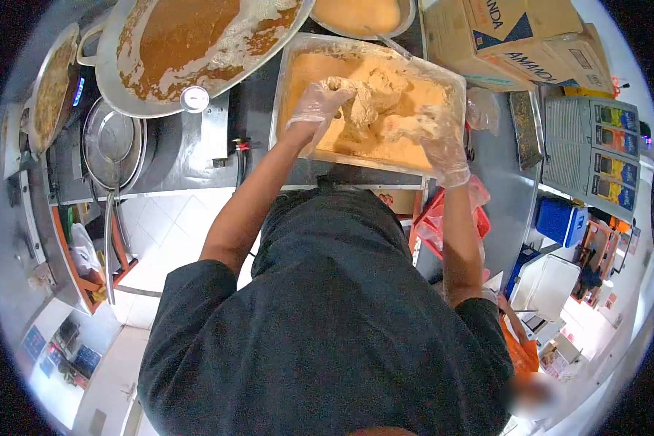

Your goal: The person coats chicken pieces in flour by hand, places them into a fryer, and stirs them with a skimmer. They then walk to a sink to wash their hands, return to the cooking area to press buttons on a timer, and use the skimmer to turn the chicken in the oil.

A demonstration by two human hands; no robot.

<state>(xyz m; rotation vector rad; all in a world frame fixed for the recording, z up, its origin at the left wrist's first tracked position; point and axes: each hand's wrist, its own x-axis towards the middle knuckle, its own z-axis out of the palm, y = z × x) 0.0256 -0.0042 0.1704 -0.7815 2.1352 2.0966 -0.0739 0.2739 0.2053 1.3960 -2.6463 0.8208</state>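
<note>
The lower cardboard box (559,62) reads "AMANDA", and the upper cardboard box (530,18) shows "ANDA", cut off.

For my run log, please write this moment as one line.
left hand on coated pieces | right hand on same pile | tray of orange coating | both gloved

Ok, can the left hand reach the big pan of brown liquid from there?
Probably yes: the pan sits beside the tray the left hand is in, with nothing seen blocking the way.

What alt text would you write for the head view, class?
Two gloved hands, left hand and right hand, press into coated pieces in a tray of orange flour. A wok of brown liquid sits to its left.
</note>
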